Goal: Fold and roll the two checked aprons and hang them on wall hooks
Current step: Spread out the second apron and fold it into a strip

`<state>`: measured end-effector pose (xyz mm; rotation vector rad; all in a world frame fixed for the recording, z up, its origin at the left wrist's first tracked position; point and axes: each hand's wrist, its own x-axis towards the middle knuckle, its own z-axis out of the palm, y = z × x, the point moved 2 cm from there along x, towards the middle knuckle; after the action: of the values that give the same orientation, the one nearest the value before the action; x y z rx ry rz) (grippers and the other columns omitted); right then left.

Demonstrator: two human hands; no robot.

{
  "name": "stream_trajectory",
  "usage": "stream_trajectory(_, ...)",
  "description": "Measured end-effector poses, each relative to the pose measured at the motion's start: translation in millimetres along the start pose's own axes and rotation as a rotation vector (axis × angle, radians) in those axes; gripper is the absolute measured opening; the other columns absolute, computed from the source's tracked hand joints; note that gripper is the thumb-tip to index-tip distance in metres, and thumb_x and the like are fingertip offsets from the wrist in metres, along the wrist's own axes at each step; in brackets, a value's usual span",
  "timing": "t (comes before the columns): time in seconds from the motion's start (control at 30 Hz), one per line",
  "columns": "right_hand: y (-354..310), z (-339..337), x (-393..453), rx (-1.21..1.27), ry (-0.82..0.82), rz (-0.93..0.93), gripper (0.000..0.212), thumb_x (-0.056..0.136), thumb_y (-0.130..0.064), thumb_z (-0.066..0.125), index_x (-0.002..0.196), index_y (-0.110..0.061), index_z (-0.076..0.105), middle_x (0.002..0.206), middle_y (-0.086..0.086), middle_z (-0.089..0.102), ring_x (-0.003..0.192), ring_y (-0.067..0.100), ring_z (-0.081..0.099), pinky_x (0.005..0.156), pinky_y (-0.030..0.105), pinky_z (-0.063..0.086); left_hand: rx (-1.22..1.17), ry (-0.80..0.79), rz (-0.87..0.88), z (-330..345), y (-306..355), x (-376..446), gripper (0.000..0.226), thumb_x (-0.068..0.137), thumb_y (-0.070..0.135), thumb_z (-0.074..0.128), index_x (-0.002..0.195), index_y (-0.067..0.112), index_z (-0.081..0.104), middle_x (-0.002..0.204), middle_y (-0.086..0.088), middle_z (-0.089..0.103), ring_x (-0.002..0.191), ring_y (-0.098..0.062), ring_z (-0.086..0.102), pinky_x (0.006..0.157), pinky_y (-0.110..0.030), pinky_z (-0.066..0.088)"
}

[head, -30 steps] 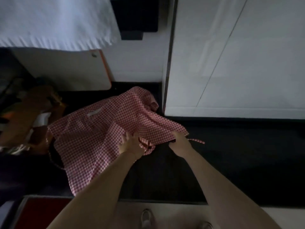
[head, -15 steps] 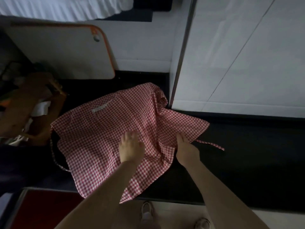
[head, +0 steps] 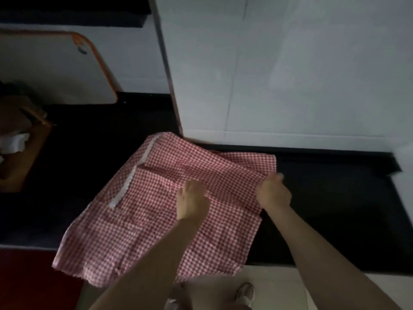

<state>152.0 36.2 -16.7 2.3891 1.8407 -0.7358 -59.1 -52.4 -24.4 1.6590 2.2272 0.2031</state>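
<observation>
A red-and-white checked apron (head: 143, 211) lies spread on the dark counter (head: 335, 220), its near edge hanging over the front. A white trim strip runs along its left side. My left hand (head: 192, 202) rests flat on the middle of the cloth, fingers apart. My right hand (head: 272, 193) grips the apron's right edge, fingers closed on the fabric. Only one apron is in view. No wall hooks are visible.
A white tiled wall corner (head: 268, 86) stands just behind the apron. A white board with an orange rim (head: 55, 70) leans at the back left. A brown wooden tray (head: 24, 153) with white items sits at the far left. My shoes (head: 245, 294) show below.
The crumpled apron has been pulled flat and spread toward me and to the right. My right hand has moved right along the edge; the view has shifted left.
</observation>
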Motion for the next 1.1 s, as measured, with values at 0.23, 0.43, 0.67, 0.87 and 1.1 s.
stream_trajectory(0.23,17,51,-37,-0.196,-0.24,-0.663,0.067,0.091,-0.052,0.052,0.148,-0.024,0.031,0.16,0.005,0.021,0.146,0.025,0.02,0.115,0.045,0.024,0.144,-0.193,-0.154,43,56,-4,0.064,0.091,0.039,0.052,0.149,0.025,0.029,0.158,-0.008,0.026,0.144,-0.029,0.024,0.119,-0.049,0.018)
stream_trajectory(0.43,111,2,22,-0.356,-0.24,-0.483,0.106,0.08,-0.062,0.063,0.156,-0.016,0.005,0.164,0.007,0.002,0.15,0.026,0.005,0.121,0.051,0.007,0.001,-0.125,0.016,55,119,-7,0.059,0.089,0.023,0.05,0.146,0.025,0.037,0.147,0.0,0.043,0.139,-0.022,0.031,0.117,-0.043,0.02)
stream_trajectory(0.67,130,-38,41,-0.523,-0.099,-0.459,0.05,0.092,-0.025,0.051,0.14,-0.013,0.042,0.148,0.01,0.039,0.138,0.029,0.033,0.112,0.047,0.025,0.169,-0.074,-0.125,58,117,-6,0.05,0.084,0.014,0.052,0.133,0.02,0.047,0.143,-0.002,0.042,0.133,-0.025,0.036,0.111,-0.044,0.028)
stream_trajectory(0.87,121,-17,18,-0.329,0.073,-0.599,0.022,0.089,-0.015,0.06,0.11,-0.012,0.065,0.113,0.004,0.062,0.111,0.025,0.055,0.096,0.039,0.043,0.272,-0.071,-0.013,59,111,1,0.028,0.091,0.011,0.049,0.104,0.025,0.069,0.109,0.002,0.061,0.106,-0.019,0.055,0.097,-0.036,0.04)
stream_trajectory(1.1,141,-23,16,-0.399,0.006,-0.509,0.028,0.096,-0.011,0.043,0.112,-0.011,0.066,0.119,0.006,0.061,0.113,0.024,0.055,0.097,0.037,0.045,0.294,-0.134,0.038,57,121,-4,0.025,0.09,0.006,0.046,0.101,0.011,0.068,0.114,-0.006,0.057,0.106,-0.024,0.056,0.083,-0.035,0.051)
